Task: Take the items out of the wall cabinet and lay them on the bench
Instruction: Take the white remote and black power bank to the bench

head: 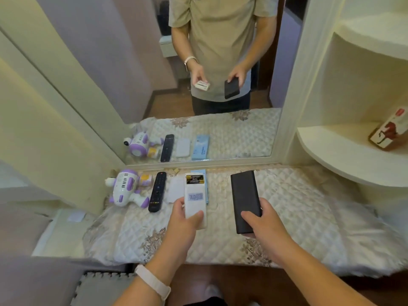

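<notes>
Hovering over the quilted bench (298, 206), the left hand (184, 219) grips a white remote (195, 193) by its near end, the right hand (262, 219) a black power bank (244, 193) likewise. Both sit right of the black TV remote (157, 192), probably held flat to extend its row.

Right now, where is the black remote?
In the head view, the black remote lies on the bench, left of centre, between the toy robot and a white pad.

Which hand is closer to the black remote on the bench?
Left. Left hand, holding a white remote, is just right of the black remote; right hand, holding a power bank, is farther right.
</notes>
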